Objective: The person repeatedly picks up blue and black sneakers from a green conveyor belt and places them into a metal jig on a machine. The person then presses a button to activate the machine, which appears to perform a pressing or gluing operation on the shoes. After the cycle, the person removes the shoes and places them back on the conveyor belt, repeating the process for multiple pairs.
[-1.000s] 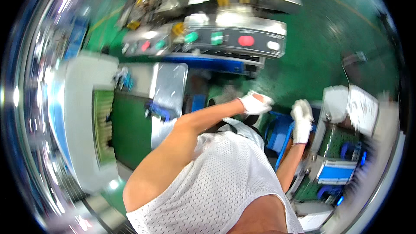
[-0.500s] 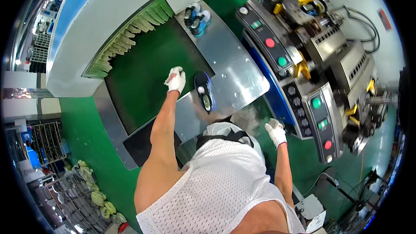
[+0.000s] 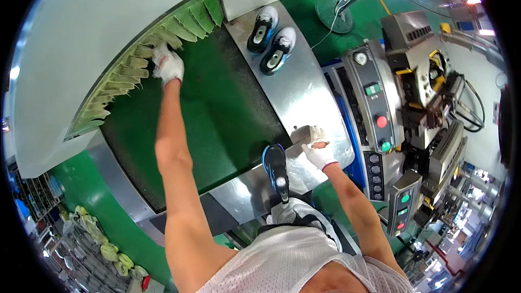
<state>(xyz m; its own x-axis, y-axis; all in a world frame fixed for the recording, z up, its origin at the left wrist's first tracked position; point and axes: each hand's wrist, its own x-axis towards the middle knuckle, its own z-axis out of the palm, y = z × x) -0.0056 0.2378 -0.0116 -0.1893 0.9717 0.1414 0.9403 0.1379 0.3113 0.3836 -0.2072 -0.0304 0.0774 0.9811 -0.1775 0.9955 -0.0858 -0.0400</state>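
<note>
Hovering at the frayed pale-green strip curtain [image 3: 127, 65] of the light-grey machine housing [image 3: 125, 16]: white-gloved left hand [image 3: 169, 65], arm stretched over the flat dark-green bed [image 3: 217, 103]. Fingers blurred against the strips; can't tell if they touch or pinch anything. White-gloved right hand [image 3: 320, 149] is over the brushed-metal tabletop [image 3: 296, 95], near its right edge, thumb apart from partly bent fingers; can't tell if it grips anything. Black low shoe with blue edging [image 3: 275, 164] lies on the tabletop's near strip, left of the right hand and apart from it, one end toward the body. Two white, black and blue shoes [image 3: 270, 40] sit side by side at the tabletop's far end. Grey panel with red and green buttons [image 3: 373, 95] stands right of the tabletop.
</note>
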